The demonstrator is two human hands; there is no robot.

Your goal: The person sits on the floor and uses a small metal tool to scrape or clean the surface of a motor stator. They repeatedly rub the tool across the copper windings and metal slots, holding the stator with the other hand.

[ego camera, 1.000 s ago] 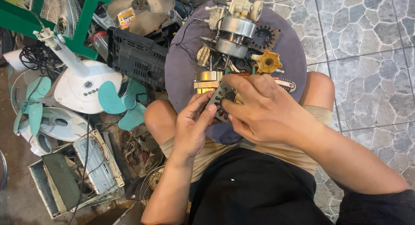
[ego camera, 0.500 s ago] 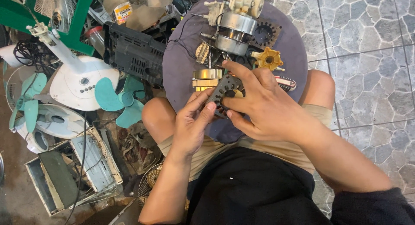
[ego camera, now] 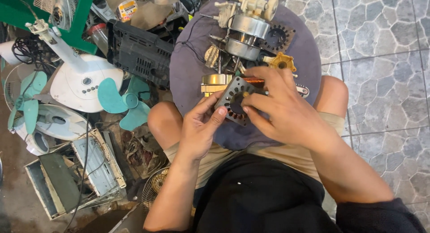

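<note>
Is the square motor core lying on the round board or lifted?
Lifted: both hands, left hand and right hand, hold the motor core tilted above the board.

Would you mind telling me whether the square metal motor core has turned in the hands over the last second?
Yes. Against the brass block beside it, the motor core now shows its slotted face and central hole, held between left hand and right hand.

small yellow-and-red label on can, top left

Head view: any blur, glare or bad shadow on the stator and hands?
Head view: stator core sharp, slots readable; left hand and right hand unblurred; light soft and even, no hard shadows; mild shine on the metal motor housing; dim bottom-left corner.
</note>
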